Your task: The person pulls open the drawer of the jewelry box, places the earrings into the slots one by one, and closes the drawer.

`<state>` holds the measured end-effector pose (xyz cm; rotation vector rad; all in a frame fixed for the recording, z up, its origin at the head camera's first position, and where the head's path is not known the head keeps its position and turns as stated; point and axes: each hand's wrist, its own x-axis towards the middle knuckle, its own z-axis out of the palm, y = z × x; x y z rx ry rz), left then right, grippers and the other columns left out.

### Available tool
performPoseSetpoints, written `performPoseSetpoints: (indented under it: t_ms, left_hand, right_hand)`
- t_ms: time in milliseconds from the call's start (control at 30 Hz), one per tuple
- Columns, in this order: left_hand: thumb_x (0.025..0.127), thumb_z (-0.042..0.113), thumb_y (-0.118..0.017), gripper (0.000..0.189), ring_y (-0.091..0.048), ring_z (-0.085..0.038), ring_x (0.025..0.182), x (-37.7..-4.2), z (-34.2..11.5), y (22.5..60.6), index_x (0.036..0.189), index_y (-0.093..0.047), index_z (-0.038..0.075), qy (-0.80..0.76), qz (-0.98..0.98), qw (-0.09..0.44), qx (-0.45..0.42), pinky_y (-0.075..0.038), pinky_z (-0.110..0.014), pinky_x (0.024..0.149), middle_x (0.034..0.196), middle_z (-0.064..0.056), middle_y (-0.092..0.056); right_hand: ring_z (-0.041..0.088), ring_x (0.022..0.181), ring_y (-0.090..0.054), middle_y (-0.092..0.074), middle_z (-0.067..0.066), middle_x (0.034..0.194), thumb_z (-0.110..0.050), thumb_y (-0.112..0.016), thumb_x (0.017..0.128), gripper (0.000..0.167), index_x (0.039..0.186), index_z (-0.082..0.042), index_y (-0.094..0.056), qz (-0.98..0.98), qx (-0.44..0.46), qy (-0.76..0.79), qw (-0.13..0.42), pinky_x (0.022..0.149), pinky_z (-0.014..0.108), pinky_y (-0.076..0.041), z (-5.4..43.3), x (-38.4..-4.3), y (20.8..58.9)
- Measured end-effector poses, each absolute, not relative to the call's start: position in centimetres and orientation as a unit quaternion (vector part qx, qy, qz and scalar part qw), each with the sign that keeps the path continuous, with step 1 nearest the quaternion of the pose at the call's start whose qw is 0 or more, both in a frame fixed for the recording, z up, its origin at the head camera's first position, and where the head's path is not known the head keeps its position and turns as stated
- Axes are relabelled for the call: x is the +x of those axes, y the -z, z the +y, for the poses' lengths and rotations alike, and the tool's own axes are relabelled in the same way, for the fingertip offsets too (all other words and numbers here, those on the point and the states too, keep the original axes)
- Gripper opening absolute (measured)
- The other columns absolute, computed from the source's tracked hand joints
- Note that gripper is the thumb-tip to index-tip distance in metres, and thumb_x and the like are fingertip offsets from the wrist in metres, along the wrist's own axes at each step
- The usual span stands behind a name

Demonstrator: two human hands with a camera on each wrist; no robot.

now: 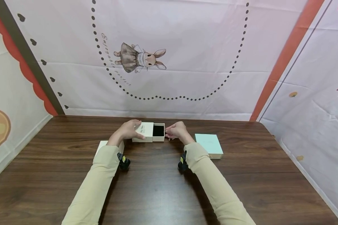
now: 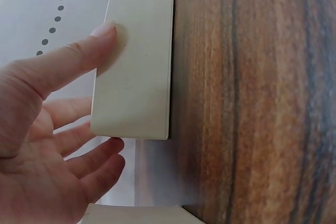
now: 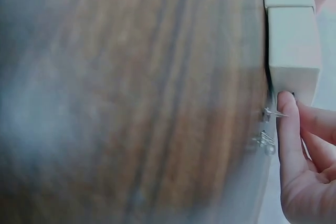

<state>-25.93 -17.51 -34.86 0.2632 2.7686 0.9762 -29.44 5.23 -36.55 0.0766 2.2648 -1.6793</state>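
Note:
A white sliding jewelry box [image 1: 145,130] with small printed lettering stands near the table's back edge. Its inner drawer [image 1: 159,140] is partly out to the right, showing a black lining [image 1: 158,131]. My left hand [image 1: 128,129] grips the outer sleeve from the left, thumb on the near side. At the drawer's right end, my right hand [image 1: 176,130] pinches what looks like a small dark pull tab [image 3: 293,94]. Small silvery earrings [image 3: 266,141] show beside those fingers; whether they lie on the table or touch the hand is unclear.
Under the left forearm stands another white box [image 1: 101,144], partly covered by the sleeve. A pale turquoise-lidded box [image 1: 209,142] sits to the right of the right wrist. Behind the dark wooden table [image 1: 157,193] hangs a printed cloth [image 1: 186,78].

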Motion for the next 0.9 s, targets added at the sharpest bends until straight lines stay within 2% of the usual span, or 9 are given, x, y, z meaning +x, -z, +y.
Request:
performPoseSetpoints:
  t_ms: [233,433,567,733,900]
  left_hand:
    - [0.077,0.031,-0.072,0.082,-0.016,-0.039,0.134,-26.0,-17.7,34.8,0.138,-0.031,-0.005,-0.312,0.939,0.093,0.111,-0.015,-0.05,0.107,0.147,-0.021,-0.02]
    - [0.082,0.034,-0.067,0.079,-0.013,-0.039,0.135,-26.2,-18.1,35.0,0.139,-0.028,-0.005,-0.311,0.937,0.108,0.115,-0.016,-0.05,0.106,0.148,-0.02,-0.016]
    - [0.081,0.036,-0.067,0.082,-0.011,-0.04,0.135,-26.3,-18.3,35.0,0.14,-0.026,-0.004,-0.304,0.939,0.114,0.114,-0.014,-0.05,0.107,0.148,-0.02,-0.015]
    - [0.081,0.034,-0.068,0.083,-0.01,-0.039,0.135,-26.2,-18.2,34.9,0.141,-0.024,-0.003,-0.307,0.937,0.123,0.111,-0.014,-0.049,0.107,0.149,-0.02,-0.013]
    - [0.081,0.031,-0.068,0.083,-0.009,-0.039,0.135,-26.3,-18.1,34.8,0.141,-0.022,-0.004,-0.314,0.934,0.131,0.111,-0.013,-0.049,0.107,0.149,-0.02,-0.011]
  right_hand:
    - [0.012,0.054,-0.061,-0.068,0.02,0.085,-0.001,-0.066,0.08,0.016,0.093,0.008,-0.068,0.818,0.015,0.555,0.15,0.062,0.029,-0.054,6.4,-29.5,35.3]
    - [0.011,0.053,-0.058,-0.069,0.014,0.085,-0.001,-0.066,0.08,0.015,0.094,0.006,-0.068,0.845,0.011,0.5,0.189,0.069,0.032,-0.053,7.4,-29.4,34.9]
    - [0.009,0.052,-0.055,-0.069,0.009,0.077,-0.001,-0.065,0.08,0.014,0.093,0.005,-0.067,0.855,0.0,0.472,0.214,0.066,0.03,-0.053,7.6,-29.4,35.1]
    - [0.009,0.05,-0.053,-0.062,0.003,0.06,0.0,-0.072,0.073,0.013,0.086,0.003,-0.069,0.875,-0.019,0.431,0.221,0.064,0.03,-0.053,7.7,-29.5,35.3]
    - [0.012,0.052,-0.053,-0.057,0.003,0.056,-0.002,-0.076,0.069,0.013,0.079,-0.001,-0.069,0.896,-0.04,0.386,0.215,0.061,0.03,-0.053,7.7,-29.4,35.3]
